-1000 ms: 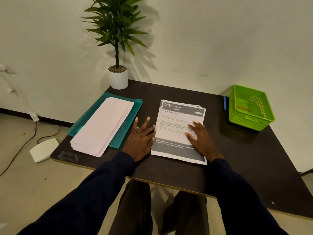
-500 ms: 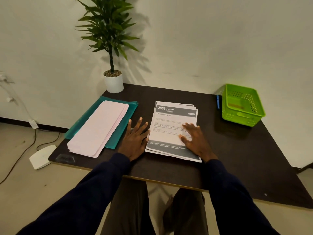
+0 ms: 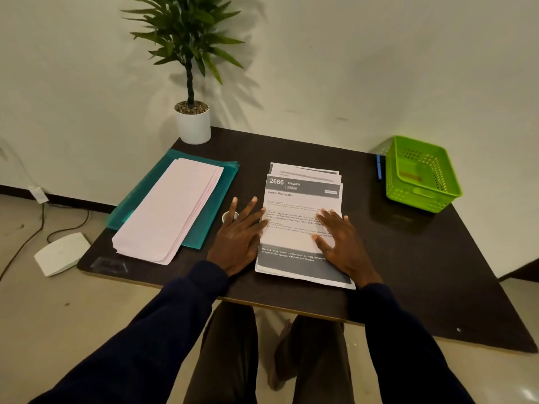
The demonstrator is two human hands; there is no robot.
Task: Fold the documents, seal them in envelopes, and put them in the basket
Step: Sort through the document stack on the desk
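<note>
**Both hands flat at the stack of papers**

The stack of printed papers (image 3: 291, 205) lies in the middle of the bench (image 3: 408, 258), with its top sheet unfolded. The right hand (image 3: 342, 243) rests flat on the stack's right part; its grip is open, fingers spread, holding nothing. The left hand (image 3: 237, 239) lies flat on the bench at the stack's left edge, its grip open too. Further left, pale pink envelopes (image 3: 172, 208) lie on a teal folder (image 3: 221, 185). The green basket (image 3: 420, 196) stands at the far right, with a blue pen (image 3: 379, 167) beside it. A potted plant (image 3: 193, 123) stands at the far left corner.
</note>
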